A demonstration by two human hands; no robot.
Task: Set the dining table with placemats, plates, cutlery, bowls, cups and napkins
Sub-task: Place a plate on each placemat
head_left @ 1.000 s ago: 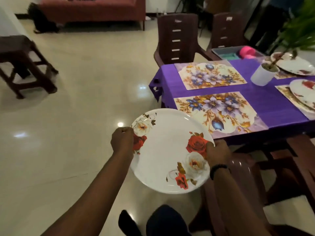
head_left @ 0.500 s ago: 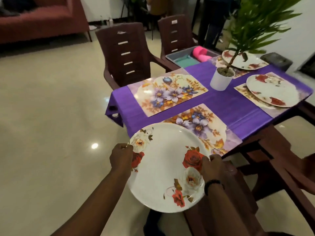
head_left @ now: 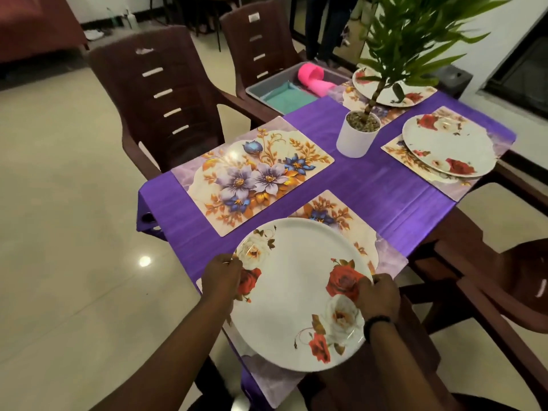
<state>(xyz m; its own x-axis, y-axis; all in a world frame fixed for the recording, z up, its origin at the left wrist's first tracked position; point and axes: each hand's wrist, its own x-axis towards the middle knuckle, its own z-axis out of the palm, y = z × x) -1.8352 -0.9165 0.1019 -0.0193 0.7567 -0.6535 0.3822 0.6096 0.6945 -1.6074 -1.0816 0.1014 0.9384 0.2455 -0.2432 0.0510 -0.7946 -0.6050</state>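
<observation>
White plate (head_left: 293, 295) (red and cream roses) gripped at both edges.

Fig.: person's forearms and hands, head view. Left hand (head_left: 221, 277) and left forearm (head_left: 166, 351): bare, no sleeve, no ring or band discernible. Right hand (head_left: 377, 295): bare; right wrist carries a narrow black band (head_left: 376, 321) (bead-like texture, approx.; too blurred to confirm), worn snug just below the hand. Right forearm (head_left: 397, 369): bare to frame edge. Both arms in dim light; fine detail w/o clarity.
</observation>
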